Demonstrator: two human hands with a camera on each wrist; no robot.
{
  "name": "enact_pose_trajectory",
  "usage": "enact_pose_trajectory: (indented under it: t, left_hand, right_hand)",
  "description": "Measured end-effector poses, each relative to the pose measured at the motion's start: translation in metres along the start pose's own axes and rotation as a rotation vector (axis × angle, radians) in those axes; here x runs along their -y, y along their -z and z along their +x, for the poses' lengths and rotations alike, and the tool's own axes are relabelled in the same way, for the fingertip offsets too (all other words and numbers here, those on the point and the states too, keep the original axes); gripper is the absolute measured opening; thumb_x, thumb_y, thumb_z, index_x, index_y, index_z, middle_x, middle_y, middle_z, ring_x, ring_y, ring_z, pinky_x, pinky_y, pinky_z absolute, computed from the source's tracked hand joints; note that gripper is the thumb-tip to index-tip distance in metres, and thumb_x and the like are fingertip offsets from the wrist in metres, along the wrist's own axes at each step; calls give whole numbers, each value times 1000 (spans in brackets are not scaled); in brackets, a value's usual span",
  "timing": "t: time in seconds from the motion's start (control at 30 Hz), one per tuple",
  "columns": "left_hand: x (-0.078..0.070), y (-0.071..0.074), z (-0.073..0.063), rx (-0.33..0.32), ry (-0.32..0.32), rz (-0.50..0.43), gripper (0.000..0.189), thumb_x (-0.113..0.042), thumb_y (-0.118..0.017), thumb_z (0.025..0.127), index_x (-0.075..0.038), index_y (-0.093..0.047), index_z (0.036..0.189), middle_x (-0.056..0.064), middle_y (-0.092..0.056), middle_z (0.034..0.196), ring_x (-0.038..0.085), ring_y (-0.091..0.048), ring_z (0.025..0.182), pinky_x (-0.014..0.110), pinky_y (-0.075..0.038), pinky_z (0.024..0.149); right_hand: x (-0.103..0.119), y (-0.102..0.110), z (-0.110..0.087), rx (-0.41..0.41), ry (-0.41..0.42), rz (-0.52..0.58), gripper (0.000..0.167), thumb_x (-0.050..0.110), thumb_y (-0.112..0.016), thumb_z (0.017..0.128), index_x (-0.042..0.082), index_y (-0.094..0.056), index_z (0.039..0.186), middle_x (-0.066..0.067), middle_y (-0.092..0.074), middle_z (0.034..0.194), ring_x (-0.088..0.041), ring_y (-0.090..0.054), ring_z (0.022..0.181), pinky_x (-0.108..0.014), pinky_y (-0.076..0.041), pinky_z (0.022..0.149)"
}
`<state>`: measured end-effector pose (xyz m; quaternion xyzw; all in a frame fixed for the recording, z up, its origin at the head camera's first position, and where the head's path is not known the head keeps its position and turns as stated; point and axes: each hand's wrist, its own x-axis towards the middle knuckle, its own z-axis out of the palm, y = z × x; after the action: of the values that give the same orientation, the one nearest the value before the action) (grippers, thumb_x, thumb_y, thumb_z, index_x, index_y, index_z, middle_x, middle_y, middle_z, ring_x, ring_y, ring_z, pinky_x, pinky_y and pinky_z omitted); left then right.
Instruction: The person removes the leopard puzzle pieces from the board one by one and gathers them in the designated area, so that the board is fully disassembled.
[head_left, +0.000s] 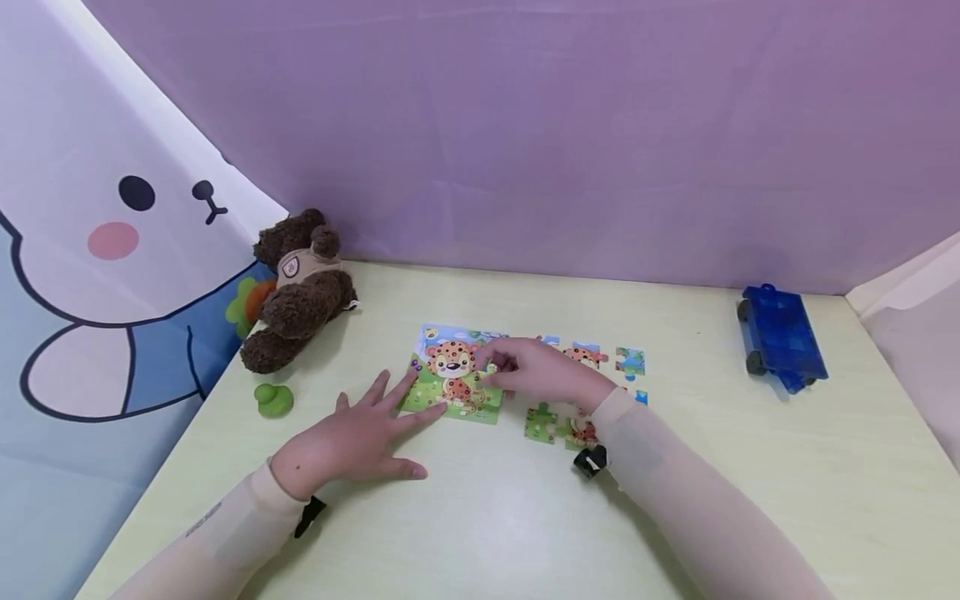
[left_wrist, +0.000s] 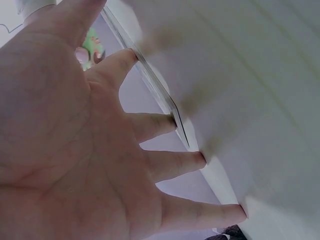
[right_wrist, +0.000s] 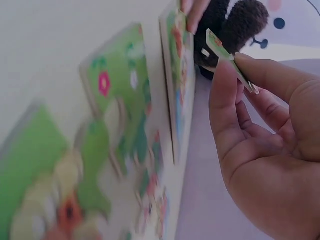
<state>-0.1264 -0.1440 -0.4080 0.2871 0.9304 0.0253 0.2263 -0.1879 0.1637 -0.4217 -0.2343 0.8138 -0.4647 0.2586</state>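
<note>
A leopard picture board (head_left: 453, 390) lies on the table between the hands. My left hand (head_left: 356, 446) is spread wide with straight fingers, and some of its fingertips rest on the board's left and lower edge. Over the board's right side, my right hand (head_left: 536, 371) pinches a small green jigsaw piece (right_wrist: 217, 46) between thumb and forefinger; in the right wrist view the piece is tilted. Several loose jigsaw pieces lie to the right of the board, such as a green one (head_left: 538, 427) and a blue-green one (head_left: 631, 361). The right hand and forearm hide some of them.
A brown teddy bear (head_left: 300, 321) leans at the table's back left corner, with a small green toy duck (head_left: 273, 402) in front of it. A blue toy cart (head_left: 784, 340) stands at the back right. A purple cloth wall (head_left: 525, 167) rises behind the table.
</note>
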Motion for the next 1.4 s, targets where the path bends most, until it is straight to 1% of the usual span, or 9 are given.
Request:
enact_pose_trajectory:
  t: [0.2,0.4,0.53,0.6,0.87,0.97,1.13,1.27,1.4]
  left_hand:
    - [1,-2,-1,-1,0,-6,90,-76,-64,92,-48,-25,168,17,3,182,63,-10,161,99,-26,102]
    - [3,-4,0,-11,0,0,90,-77,-63,92,-48,-25,168,17,3,182,64,-10,161,99,-26,101]
    - [3,-4,0,-16,-2,1,89,-77,-63,92,-48,-26,168,17,2,182,64,-10,161,99,-26,101]
    - [3,-3,0,-18,-5,2,89,-76,-63,92,-47,-26,168,18,2,182,64,-11,161,99,-26,101]
    - [2,-4,1,-18,-4,-2,89,-76,-63,92,-48,-26,168,17,2,182,63,-11,161,99,-26,101]
    - [2,-4,1,-20,-6,-3,89,-76,-63,92,-48,-26,168,17,2,182,63,-11,161,99,-26,101]
    - [1,-4,1,-24,-11,1,89,-77,-62,92,-47,-27,168,18,1,182,64,-13,160,100,-27,100]
    - [1,-4,1,-22,-11,2,89,-77,-63,92,-47,-27,168,17,1,182,64,-13,160,99,-27,100]
    - [2,-4,0,-23,-8,4,89,-76,-64,92,-47,-27,168,18,1,182,64,-13,160,99,-28,100]
  right_hand:
    - [-4,16,-25,-22,-17,32,21,25,-66,108,18,-67,127,-13,-68,110,-34,-75,90,-47,-65,87]
    - [-10,36,-58,-78,-37,19,21,23,-67,107,16,-67,127,-14,-69,110,-35,-75,89,-51,-66,82]
    - [-20,48,-79,-93,-45,9,21,21,-66,107,14,-66,127,-20,-68,109,-37,-74,87,-47,-66,83]
    - [-25,53,-89,-90,-49,0,21,20,-67,107,11,-65,126,-21,-67,109,-34,-73,87,-45,-67,82]
    - [-42,64,-126,-56,-71,-11,23,20,-68,106,7,-64,125,-15,-64,101,-25,-70,82,-37,-67,78]
    - [-47,64,-135,-49,-70,-5,21,17,-67,106,7,-64,125,-14,-64,104,-22,-69,84,-34,-66,78]
    - [-55,64,-145,-22,-89,1,18,12,-64,107,7,-64,124,-14,-67,106,-21,-69,87,-35,-67,77]
    - [-58,64,-150,18,-137,-9,15,13,-64,107,10,-66,121,-13,-67,104,-21,-68,86,-33,-65,76]
    - [-62,63,-152,42,-149,-2,14,12,-66,106,10,-67,119,-11,-66,100,-20,-66,83,-31,-65,74]
